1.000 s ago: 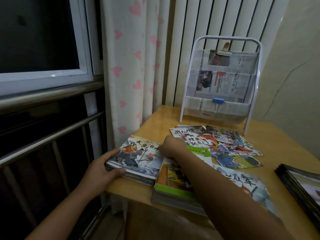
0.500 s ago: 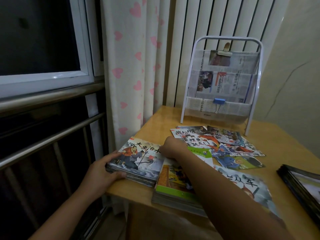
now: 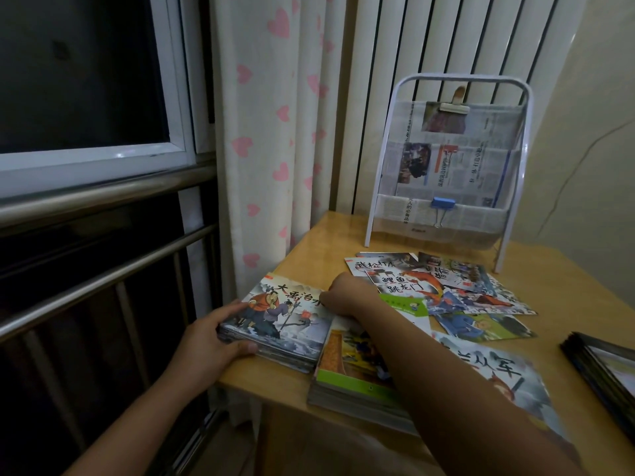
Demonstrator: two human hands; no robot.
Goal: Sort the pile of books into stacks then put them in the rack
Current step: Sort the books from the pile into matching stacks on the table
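While both hands have barely shifted over the last second, the left hand [image 3: 220,341] still grips the left stack [image 3: 278,329] on the desk [image 3: 319,242] and the right hand [image 3: 347,297], fingers curled, squares its far edge, so sorting continues and the rack [image 3: 446,159] holds no books yet.

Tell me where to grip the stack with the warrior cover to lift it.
Grip the stack by its two short ends, from left and right. It lies flat at the table corner, its left end overhanging slightly, where the left hand holds it; the right hand sits at its far right corner.
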